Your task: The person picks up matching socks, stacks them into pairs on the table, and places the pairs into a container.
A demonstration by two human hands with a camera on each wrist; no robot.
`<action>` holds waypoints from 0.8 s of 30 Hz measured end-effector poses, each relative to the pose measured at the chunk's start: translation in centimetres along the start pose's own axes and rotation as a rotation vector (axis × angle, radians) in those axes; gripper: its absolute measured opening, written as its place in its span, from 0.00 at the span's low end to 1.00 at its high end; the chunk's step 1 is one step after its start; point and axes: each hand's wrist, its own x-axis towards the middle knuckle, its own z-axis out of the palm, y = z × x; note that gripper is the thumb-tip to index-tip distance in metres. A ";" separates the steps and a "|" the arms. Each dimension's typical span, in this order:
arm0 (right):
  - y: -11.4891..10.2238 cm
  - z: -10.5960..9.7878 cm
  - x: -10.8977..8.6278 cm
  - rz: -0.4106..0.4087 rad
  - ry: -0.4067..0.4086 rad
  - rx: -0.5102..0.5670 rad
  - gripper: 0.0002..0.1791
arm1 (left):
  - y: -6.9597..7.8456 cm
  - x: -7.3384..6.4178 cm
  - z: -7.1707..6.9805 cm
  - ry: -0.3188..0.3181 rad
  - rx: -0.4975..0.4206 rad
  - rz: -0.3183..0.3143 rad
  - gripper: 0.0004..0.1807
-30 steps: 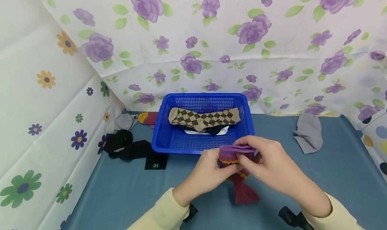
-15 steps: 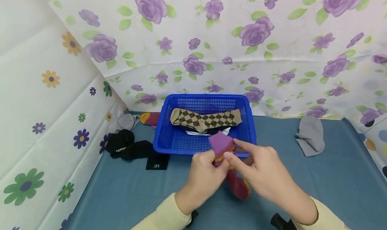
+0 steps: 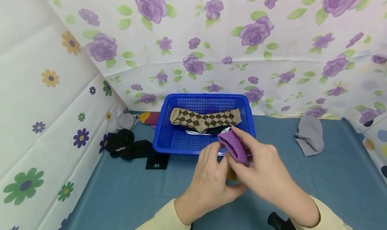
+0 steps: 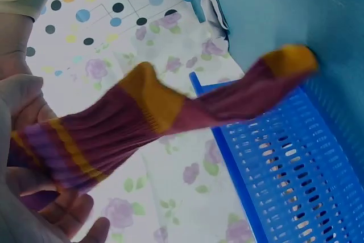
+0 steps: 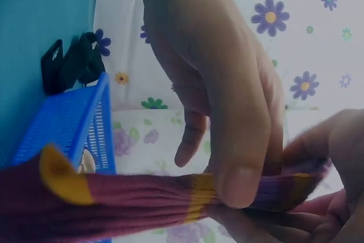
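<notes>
In the head view, my right hand [image 3: 266, 166] pinches the purple ribbed cuff of a maroon sock [image 3: 235, 146] between thumb and fingers, the cuff's opening facing up. My left hand [image 3: 208, 179] grips the same sock lower on the cuff, its thumb stretched below toward the right hand. The left wrist view shows the sock [image 4: 108, 123] hanging at length, with mustard heel, toe and stripes. Seen from the right wrist, the left thumb lies across the sock [image 5: 136, 197] beside a mustard stripe. Both hands are in front of the blue basket's near rim [image 3: 178, 151].
Brown argyle socks [image 3: 205, 121] lie in the basket over dark and white ones. Left of it are black socks [image 3: 130, 146], a grey sock [image 3: 125, 121] and a maroon-and-mustard sock [image 3: 150, 118]. Another grey sock [image 3: 309, 136] lies right; a black item [image 3: 279, 220] sits near the front edge.
The sock's cuff has turned so its opening faces up in the right hand. My left hand has shifted its hold, its fingers more upright and its thumb now stretched out.
</notes>
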 end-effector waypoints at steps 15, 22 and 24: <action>-0.1 -1.7 0.5 -0.267 0.133 0.113 0.16 | 0.2 2.3 -2.1 -0.104 -0.749 -0.353 0.35; 0.6 -2.8 0.8 -0.342 0.279 0.190 0.17 | -2.0 1.0 -0.1 -0.250 -0.779 -0.373 0.12; 1.2 -3.1 0.8 -0.341 0.310 0.208 0.17 | -2.9 0.4 0.5 -0.287 -0.744 -0.396 0.11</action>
